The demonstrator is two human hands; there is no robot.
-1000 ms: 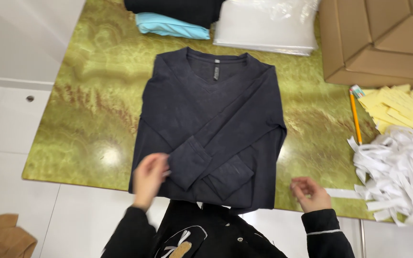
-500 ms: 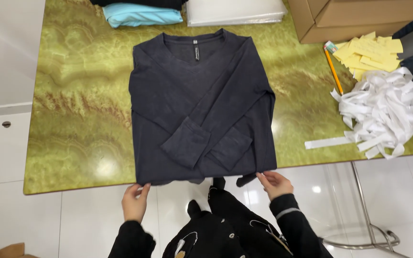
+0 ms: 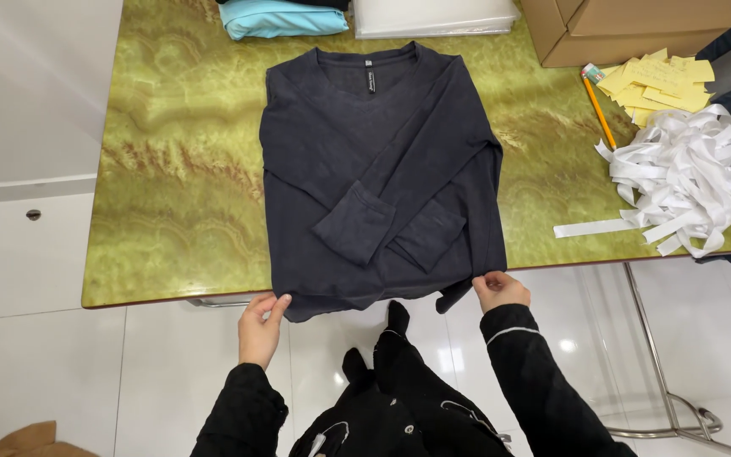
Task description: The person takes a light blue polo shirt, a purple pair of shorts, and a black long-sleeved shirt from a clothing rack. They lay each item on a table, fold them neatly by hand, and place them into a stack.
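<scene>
While the dark long-sleeved top [image 3: 374, 169] lies flat on the green marbled worktop [image 3: 179, 169] with both sleeves folded across its front, the person stands at the near edge and holds its hem, which hangs slightly over that edge. The left hand [image 3: 261, 326] pinches the hem's left corner between thumb and fingers, and the right hand [image 3: 499, 290] is closed around the right corner, fingers curled on the cloth. Straight ahead of the hands, beyond the top's collar, sit a folded light blue garment [image 3: 285, 17] and a white flat packet [image 3: 433, 15] at the far edge. Off to the right of the right hand lies a loose heap of white paper strips [image 3: 687, 173], with yellow notes [image 3: 657, 80] and an orange pencil [image 3: 598, 110] just beyond it, and a cardboard box [image 3: 636, 30] further back.
</scene>
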